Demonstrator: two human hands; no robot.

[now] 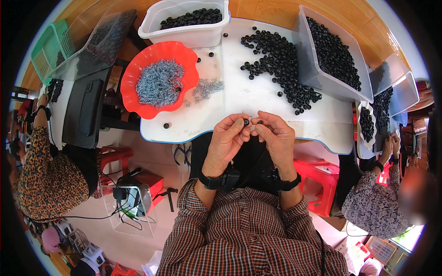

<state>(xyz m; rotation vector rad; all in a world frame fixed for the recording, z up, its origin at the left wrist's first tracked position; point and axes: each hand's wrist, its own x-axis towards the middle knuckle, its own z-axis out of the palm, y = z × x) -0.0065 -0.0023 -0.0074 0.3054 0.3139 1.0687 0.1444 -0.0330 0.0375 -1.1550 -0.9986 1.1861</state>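
Observation:
Just past the table's near edge, my left hand (229,134) pinches a small round black part (246,122) with a hole in it. Close beside it, my right hand (275,134) is closed, its thumb and forefinger pressed together near another dark bit (260,122). A tiny clear or metallic piece shows between the fingertips; it is too small to name. Ahead and to the left, a red scalloped bowl (127,92) holds a heap of small shiny clear-grey pieces (159,83). Many loose black round parts (276,57) lie spread on the white table (207,122) ahead to the right.
A white tub (184,36) of black parts stands at the back, and a clear bin (317,73) of them leans at the right. Red stools (317,177) flank me. People sit at both sides; at the left a phone (90,106) lies on a black surface.

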